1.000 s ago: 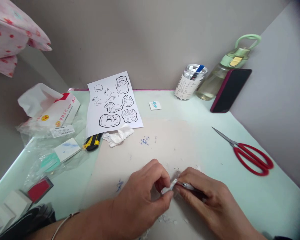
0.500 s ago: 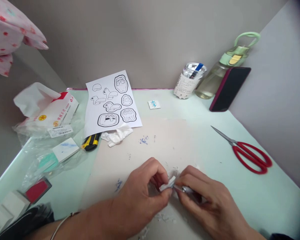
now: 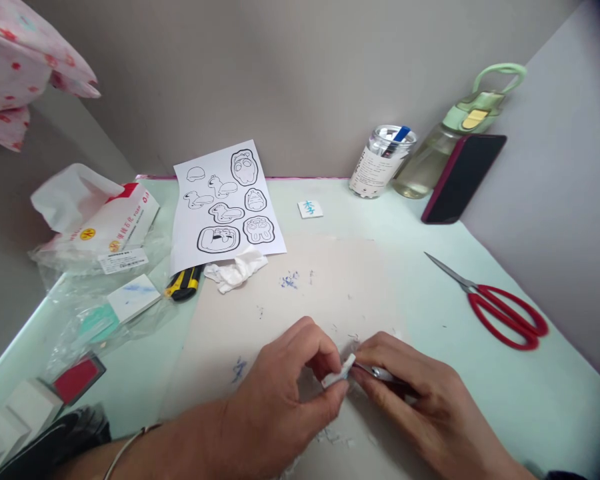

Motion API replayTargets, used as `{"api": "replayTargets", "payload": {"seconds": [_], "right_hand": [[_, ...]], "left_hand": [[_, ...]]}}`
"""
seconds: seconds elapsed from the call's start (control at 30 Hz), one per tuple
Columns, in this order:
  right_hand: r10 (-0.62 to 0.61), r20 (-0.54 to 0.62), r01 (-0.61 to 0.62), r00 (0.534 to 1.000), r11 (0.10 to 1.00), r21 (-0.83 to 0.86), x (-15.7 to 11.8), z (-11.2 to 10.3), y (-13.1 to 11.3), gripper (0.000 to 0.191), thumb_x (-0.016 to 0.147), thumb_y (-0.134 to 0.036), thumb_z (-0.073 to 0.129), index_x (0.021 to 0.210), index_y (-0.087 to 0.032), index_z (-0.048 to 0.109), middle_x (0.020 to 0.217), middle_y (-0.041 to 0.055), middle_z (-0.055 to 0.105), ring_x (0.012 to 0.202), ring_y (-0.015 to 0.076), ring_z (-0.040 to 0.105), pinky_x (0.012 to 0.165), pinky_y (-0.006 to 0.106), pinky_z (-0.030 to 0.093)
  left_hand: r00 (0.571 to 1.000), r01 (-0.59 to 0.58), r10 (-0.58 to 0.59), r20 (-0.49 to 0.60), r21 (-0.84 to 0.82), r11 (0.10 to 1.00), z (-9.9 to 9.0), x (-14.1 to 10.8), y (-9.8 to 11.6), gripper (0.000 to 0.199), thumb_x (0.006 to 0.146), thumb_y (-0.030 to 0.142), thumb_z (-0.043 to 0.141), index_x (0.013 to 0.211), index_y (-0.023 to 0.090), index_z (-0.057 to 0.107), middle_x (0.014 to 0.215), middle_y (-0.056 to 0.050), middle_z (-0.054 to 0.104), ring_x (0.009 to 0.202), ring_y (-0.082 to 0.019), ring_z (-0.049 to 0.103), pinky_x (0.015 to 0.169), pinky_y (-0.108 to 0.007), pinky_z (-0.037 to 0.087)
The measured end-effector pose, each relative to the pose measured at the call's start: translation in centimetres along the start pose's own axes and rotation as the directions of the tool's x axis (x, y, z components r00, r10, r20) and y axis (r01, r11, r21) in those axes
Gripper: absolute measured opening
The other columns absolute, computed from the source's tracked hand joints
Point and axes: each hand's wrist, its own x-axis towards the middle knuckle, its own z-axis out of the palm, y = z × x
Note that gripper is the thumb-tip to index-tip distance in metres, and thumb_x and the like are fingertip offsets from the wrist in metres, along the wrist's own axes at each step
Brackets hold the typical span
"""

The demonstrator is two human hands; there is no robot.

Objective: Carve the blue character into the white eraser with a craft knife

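Between the thumb and fingers of my left hand is a small white carving block with a bluish mark, held tilted. My right hand grips a slim silver carving knife like a pen. Its tip meets the right side of the block, where the fingers partly hide the contact. Beneath both hands lies a beige mat with blue ink smudges and pale shavings.
Red-handled scissors lie at right. Behind stand a phone, a bottle and a pen jar. A drawing sheet, crumpled tissue, yellow-black cutter, tissue pack and red ink pad are on the left.
The white block has turned a little in my left fingers, showing more of its edge. The knife handle has tilted slightly in my right hand. The view has shifted slightly.
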Motion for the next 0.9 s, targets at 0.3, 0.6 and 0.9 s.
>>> {"api": "replayTargets", "payload": {"seconds": [0.3,0.6,0.9], "right_hand": [[-0.294,-0.018,0.264,0.956,0.883,-0.389,-0.2,0.3,-0.2,0.018,0.09,-0.012,0.044,0.077,-0.019,0.055,0.069,0.0012,0.053,0.056,0.0116,0.051,0.049,0.023,0.039],[-0.356,-0.065,0.284,0.932,0.831,-0.479,-0.5,0.9,0.0,0.017,0.085,-0.01,0.047,0.07,-0.02,0.049,0.064,-0.0013,0.047,0.051,0.0097,0.045,0.046,0.022,0.034],[0.093,0.012,-0.093,0.996,0.994,0.058,0.6,-0.8,-1.4,0.024,0.094,-0.035,0.048,0.078,-0.023,0.061,0.07,-0.0006,0.058,0.062,0.0133,0.052,0.055,0.022,0.043]], "left_hand": [[0.998,-0.058,0.058,0.002,0.046,0.997,0.3,-0.2,0.1,0.02,0.074,0.003,0.059,0.079,0.019,0.05,0.076,0.004,0.051,0.069,-0.008,0.048,0.064,-0.019,0.04],[0.995,0.101,-0.099,0.024,-0.089,0.991,0.4,0.2,0.4,0.018,0.069,0.004,0.059,0.075,0.018,0.05,0.073,0.004,0.052,0.067,-0.01,0.049,0.063,-0.021,0.041],[0.971,0.232,-0.238,0.025,-0.343,0.91,-0.3,0.9,0.0,0.014,0.08,0.023,0.065,0.083,0.019,0.052,0.076,0.003,0.053,0.07,-0.01,0.051,0.066,-0.023,0.043]]}}
